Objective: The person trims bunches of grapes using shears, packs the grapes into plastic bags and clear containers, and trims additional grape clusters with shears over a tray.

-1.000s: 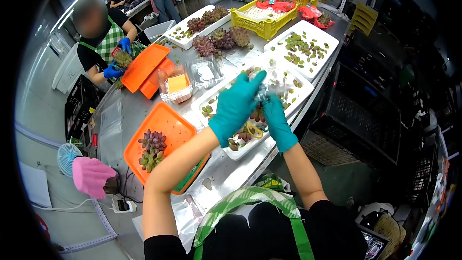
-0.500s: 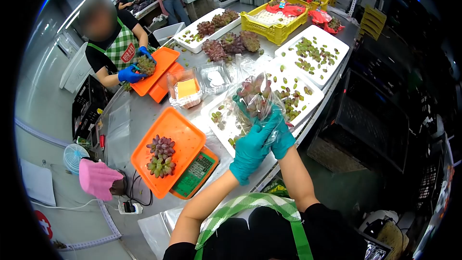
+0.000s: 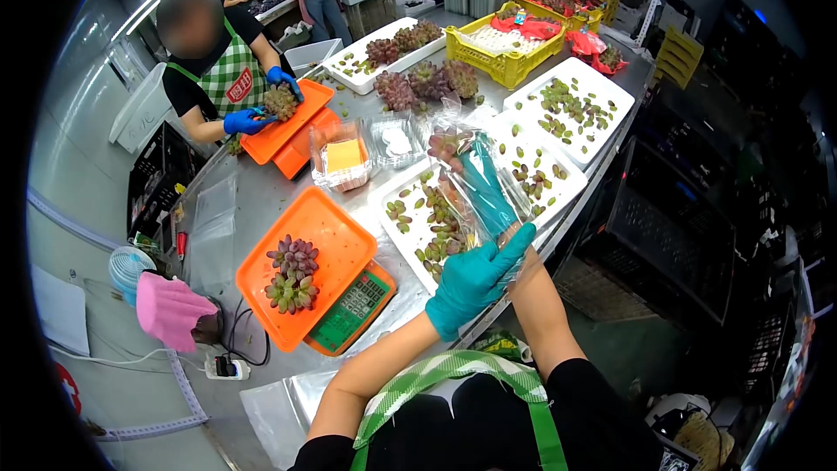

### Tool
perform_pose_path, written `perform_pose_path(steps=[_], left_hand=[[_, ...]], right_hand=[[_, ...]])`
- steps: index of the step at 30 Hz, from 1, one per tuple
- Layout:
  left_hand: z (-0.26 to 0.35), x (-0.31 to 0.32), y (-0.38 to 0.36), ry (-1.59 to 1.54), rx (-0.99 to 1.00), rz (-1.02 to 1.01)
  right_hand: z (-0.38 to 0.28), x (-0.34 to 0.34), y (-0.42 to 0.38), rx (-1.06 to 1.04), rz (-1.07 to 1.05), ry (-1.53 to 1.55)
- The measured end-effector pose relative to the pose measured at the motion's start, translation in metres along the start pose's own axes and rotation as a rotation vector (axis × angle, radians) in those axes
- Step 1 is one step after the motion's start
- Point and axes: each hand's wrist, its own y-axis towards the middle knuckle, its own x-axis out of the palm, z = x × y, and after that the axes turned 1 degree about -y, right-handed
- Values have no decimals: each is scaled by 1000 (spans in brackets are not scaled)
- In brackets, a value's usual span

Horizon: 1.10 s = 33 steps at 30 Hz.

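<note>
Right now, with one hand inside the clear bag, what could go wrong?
The thin clear bag might snag or tear, with the right hand inside it and the left hand at its mouth. The purple cluster by the right fingers could shed pieces into the white tray below. The left forearm passes close to the scale and might bump it.

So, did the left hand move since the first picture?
Yes: against the nearest white tray, the left hand came nearer, from over its middle to its near edge.
</note>
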Motion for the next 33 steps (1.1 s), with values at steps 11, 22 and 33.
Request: perform_pose_path(steps=[11,22,33], left_hand=[[21,-5,-26,-336,-168,-163],[-45,-52,-65,-1040,-491,-703],[-109,-116,-62,-1700,-450,766]], right_hand=[[-19,-13,33,20,-23,-113],[-5,60,49,-53,155,-759],[98,151,17,-388,-561,-1834]])
